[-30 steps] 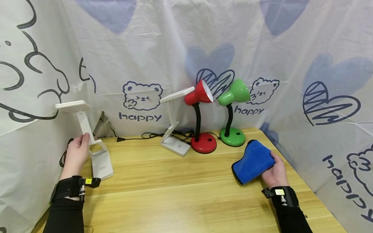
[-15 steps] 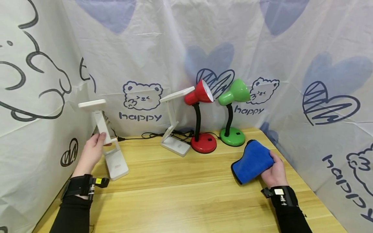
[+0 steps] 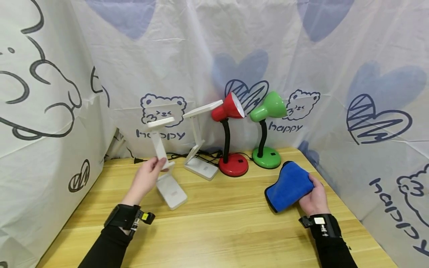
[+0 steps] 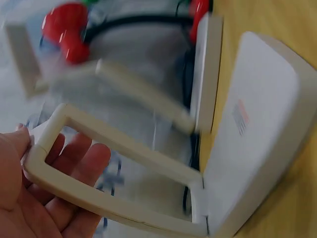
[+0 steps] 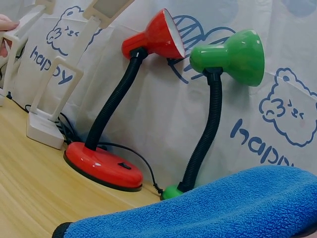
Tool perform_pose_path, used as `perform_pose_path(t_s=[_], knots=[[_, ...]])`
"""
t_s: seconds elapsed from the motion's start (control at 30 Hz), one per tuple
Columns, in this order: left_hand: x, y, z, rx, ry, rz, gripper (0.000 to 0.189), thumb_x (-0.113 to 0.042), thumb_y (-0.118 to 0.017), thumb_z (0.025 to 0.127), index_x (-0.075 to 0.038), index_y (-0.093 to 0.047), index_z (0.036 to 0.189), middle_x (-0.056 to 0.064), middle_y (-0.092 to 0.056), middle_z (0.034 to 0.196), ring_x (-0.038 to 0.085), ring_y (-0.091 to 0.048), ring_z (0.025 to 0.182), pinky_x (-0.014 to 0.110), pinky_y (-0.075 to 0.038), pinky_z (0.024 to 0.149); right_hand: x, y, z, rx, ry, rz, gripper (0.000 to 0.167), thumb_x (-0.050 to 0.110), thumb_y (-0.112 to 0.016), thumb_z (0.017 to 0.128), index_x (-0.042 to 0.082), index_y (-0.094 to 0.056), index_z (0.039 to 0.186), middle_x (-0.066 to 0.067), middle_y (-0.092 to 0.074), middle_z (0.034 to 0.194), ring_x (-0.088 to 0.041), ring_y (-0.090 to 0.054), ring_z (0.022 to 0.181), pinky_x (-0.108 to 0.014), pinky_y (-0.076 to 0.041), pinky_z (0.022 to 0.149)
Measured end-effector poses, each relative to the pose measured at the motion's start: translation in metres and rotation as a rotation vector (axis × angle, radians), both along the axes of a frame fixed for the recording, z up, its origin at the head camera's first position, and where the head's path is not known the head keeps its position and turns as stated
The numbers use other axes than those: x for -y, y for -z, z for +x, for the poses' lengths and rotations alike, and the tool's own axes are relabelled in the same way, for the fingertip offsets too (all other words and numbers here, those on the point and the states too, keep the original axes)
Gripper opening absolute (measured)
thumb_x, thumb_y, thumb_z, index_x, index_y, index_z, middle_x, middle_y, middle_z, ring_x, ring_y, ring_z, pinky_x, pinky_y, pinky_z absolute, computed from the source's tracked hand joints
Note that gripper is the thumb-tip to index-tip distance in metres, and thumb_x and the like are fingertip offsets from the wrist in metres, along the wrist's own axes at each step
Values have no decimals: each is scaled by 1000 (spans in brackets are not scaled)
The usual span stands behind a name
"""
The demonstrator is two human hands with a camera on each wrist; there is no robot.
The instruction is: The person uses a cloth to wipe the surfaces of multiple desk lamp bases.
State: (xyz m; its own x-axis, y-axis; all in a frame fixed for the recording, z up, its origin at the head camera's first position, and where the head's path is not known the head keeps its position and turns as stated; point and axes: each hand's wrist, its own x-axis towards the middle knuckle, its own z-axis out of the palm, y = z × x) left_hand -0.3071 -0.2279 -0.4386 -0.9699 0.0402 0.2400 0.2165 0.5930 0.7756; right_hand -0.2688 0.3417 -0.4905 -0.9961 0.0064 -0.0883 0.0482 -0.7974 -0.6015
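Note:
My left hand (image 3: pixel 143 180) grips the arm of a white folding desk lamp (image 3: pixel 172 192) near its joint, left of the middle of the table. The left wrist view shows the fingers behind the hinged frame (image 4: pixel 131 144) of that lamp; whether its base touches the wood I cannot tell. A folded blue cloth (image 3: pixel 289 188) with black edging is held in my right hand (image 3: pixel 316 200) on the right side. In the right wrist view the cloth (image 5: pixel 213 208) covers the bottom, hiding that hand's fingers.
Along the back stand a second white folding lamp (image 3: pixel 202 168), a red gooseneck lamp (image 3: pixel 234 165) and a green gooseneck lamp (image 3: pixel 267 158). Black cords (image 3: pixel 177 156) lie behind them. Printed white curtains (image 3: pixel 207 44) enclose the wooden table (image 3: pixel 218 230) at the back and sides.
My left hand has carried the white folding lamp from the far left rightward, closer to the second white lamp. My right hand and the blue cloth have hardly moved.

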Motion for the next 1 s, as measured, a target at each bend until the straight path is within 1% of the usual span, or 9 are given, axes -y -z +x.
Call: perform_pose_path(t_s=[0.17,0.23,0.33,0.43,0.57,0.67,0.77,0.87,1.0], knots=[[-41,0,5,-22,89,8,51,-60,-38,97,-19,-61,119,5,-67,117,21,-68,99,51,-49,92,1,-2,1,5,0,10,67,31,-43,104,35,2,154,20,-1,160,-1,-3,147,-21,-9,117],[-55,0,5,-43,109,-8,48,-59,-38,98,-21,-62,113,1,-68,113,19,-67,98,48,-50,89,1,-2,1,3,-1,10,67,31,-43,104,35,3,154,19,-1,160,-1,-3,147,-22,-9,118],[-74,1,5,-71,123,-36,42,-59,-36,99,-24,-60,102,-1,-66,97,17,-63,87,42,-51,77,1,-2,1,2,-5,6,67,31,-43,104,35,2,154,19,-1,160,-1,-3,147,-22,-9,117],[-91,0,4,-85,129,-56,41,-59,-36,99,-24,-54,92,1,-56,81,19,-53,73,36,-44,64,2,-2,0,2,-5,19,68,31,-43,104,35,3,154,20,0,160,-1,-3,147,-22,-9,118],[-111,-1,4,-107,143,-85,40,-58,-35,99,-23,-50,85,2,-44,71,18,-44,62,33,-38,57,4,-2,0,9,-3,33,69,32,-45,103,34,2,154,20,-1,160,-2,-4,147,-22,-10,118],[-121,-1,5,-131,153,-113,40,-57,-35,100,-23,-48,83,0,-40,68,17,-42,60,33,-36,55,6,-2,0,10,-8,40,69,32,-45,103,33,3,154,19,-1,160,-2,-4,147,-22,-10,118],[-128,0,8,-136,178,-114,38,-56,-35,100,-24,-49,85,-1,-41,69,17,-43,60,32,-37,55,6,-2,-1,6,-16,50,69,32,-44,104,33,4,154,18,0,161,-3,-3,148,-22,-10,118],[-134,2,13,-105,231,-82,36,-56,-35,100,-26,-50,90,-1,-45,72,17,-47,63,33,-40,58,6,-2,-1,-5,-27,61,70,32,-43,104,32,5,154,17,2,161,-4,-2,148,-23,-9,118],[-142,3,18,-65,316,-56,35,-57,-35,100,-28,-53,95,2,-56,82,17,-54,75,35,-45,68,8,-4,0,-12,-30,106,71,34,-43,104,31,6,154,16,4,161,-5,0,148,-24,-8,118]])
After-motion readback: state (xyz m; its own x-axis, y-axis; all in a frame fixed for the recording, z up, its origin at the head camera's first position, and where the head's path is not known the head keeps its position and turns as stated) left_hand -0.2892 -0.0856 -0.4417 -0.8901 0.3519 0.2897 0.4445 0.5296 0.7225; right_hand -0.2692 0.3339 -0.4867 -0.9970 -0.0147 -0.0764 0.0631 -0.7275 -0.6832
